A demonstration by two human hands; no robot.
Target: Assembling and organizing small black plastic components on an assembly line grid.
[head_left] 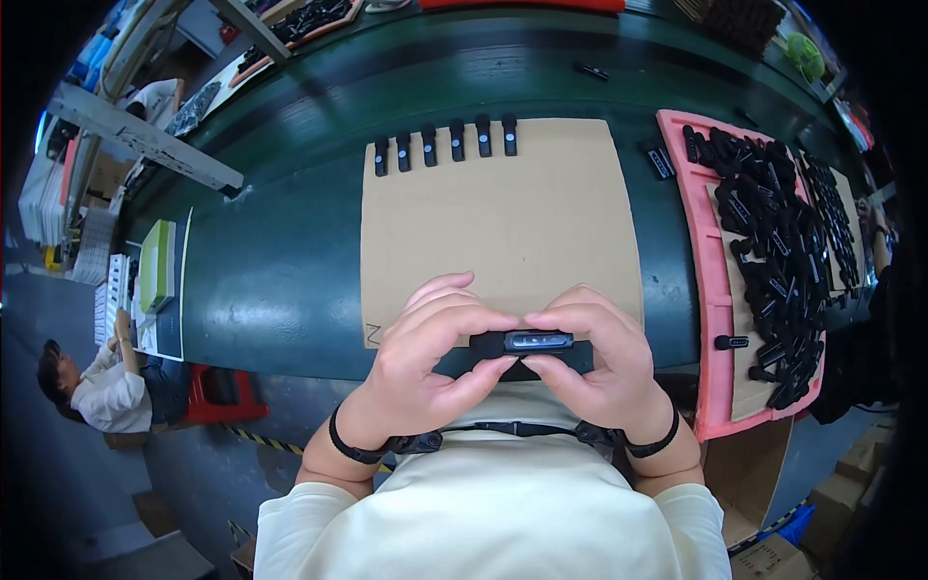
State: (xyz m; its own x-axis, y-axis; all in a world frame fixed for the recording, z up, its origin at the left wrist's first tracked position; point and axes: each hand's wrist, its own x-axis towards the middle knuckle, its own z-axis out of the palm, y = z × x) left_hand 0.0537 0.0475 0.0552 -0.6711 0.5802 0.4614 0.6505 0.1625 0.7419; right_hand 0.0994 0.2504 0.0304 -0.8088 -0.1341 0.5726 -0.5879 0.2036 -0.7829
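Close in front of my body, a small black clip-on microphone (538, 341) with a rounded dark tip lies level between my two hands. My left hand (418, 350) pinches its tip end between thumb and fingers. At the other end, my right hand (607, 360) grips the body, thumb below and fingertips above. A glossy panel on the device faces up. Beyond my hands is a flat cardboard sheet (503, 227), whose near edge they partly cover. Along its far left edge stands a row of several similar black microphones (457, 141), each with a pale round dot.
A pink foam tray (713, 372) at the right holds a heap of black microphones (773, 251). One more device (658, 160) lies beside it on the green table (271, 280). A metal post (145, 140) juts in at left. A person (101, 387) sits near a red stool (224, 394).
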